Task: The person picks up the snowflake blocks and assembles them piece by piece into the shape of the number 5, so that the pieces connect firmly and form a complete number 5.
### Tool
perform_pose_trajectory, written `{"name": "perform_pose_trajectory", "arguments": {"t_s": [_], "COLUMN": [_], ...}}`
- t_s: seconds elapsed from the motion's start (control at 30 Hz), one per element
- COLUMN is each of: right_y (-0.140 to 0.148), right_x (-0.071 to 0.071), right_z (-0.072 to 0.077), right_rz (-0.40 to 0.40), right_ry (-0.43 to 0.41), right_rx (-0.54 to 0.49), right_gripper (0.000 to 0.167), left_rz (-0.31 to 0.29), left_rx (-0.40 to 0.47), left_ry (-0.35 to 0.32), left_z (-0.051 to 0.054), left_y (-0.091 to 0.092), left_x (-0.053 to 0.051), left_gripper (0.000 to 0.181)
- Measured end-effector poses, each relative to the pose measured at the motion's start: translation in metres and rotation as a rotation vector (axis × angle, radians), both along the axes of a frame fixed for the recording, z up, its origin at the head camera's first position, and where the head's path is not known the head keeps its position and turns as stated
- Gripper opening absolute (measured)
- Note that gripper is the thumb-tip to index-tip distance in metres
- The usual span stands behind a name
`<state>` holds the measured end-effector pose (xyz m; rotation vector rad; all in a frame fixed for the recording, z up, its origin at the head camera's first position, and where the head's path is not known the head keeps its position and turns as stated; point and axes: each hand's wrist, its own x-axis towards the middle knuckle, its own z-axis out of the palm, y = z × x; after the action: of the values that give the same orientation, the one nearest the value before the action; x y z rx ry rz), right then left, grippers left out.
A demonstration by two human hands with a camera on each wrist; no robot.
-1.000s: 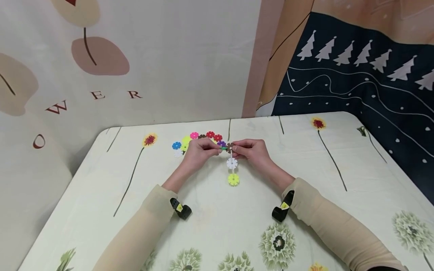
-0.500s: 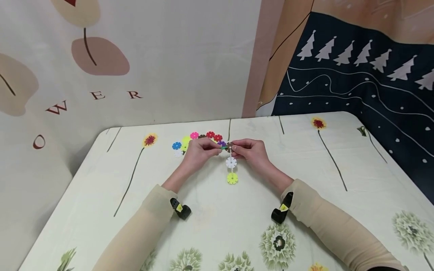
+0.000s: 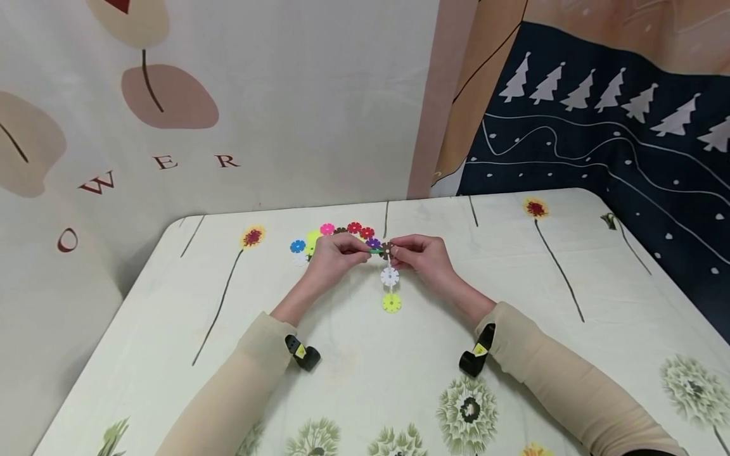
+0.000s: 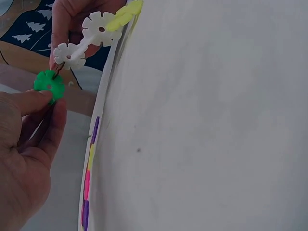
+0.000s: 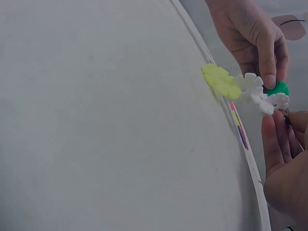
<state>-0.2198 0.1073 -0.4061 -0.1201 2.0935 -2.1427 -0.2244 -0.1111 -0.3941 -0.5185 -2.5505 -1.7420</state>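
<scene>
My left hand (image 3: 338,258) pinches a green notched snowflake disc (image 4: 57,86) between thumb and fingers. In the head view the green disc is seen edge-on, against the brown snowflake disc (image 3: 384,246) that my right hand (image 3: 426,258) pinches. From the brown disc hangs a joined chain, with a white disc (image 3: 385,277) in the middle and a yellow disc (image 3: 391,309) at its end. In the left wrist view the green disc meets the brown disc's edge at a notch; how deep it sits I cannot tell. Fingers partly hide the brown disc.
Loose discs lie on the table behind my left hand, among them a blue disc (image 3: 297,246), a pink disc (image 3: 327,228), a red disc (image 3: 354,227) and a purple disc (image 3: 373,242). A flower-print cloth (image 3: 513,278) covers the table, with hanging fabric behind.
The hanging chain swings slightly and dips a little. Both hands stay almost in place, keeping the green and brown discs pressed together.
</scene>
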Motion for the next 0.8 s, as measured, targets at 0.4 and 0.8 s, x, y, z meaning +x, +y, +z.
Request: {"name": "perform_pose_trajectory", "arguments": {"t_s": [0.4, 0.8], "right_y": [-0.002, -0.010], "right_x": [0.002, 0.003], "right_z": [0.002, 0.002], "right_rz": [0.016, 0.030], "right_ry": [0.244, 0.291], "right_rx": [0.166, 0.190], "right_gripper": [0.031, 0.021], "left_rz": [0.041, 0.031], "left_rx": [-0.042, -0.046], "left_ry": [0.012, 0.008], "left_z": [0.002, 0.000], "left_y": [0.001, 0.003], "left_x": [0.002, 0.004], "left_gripper": [0.009, 0.007]}}
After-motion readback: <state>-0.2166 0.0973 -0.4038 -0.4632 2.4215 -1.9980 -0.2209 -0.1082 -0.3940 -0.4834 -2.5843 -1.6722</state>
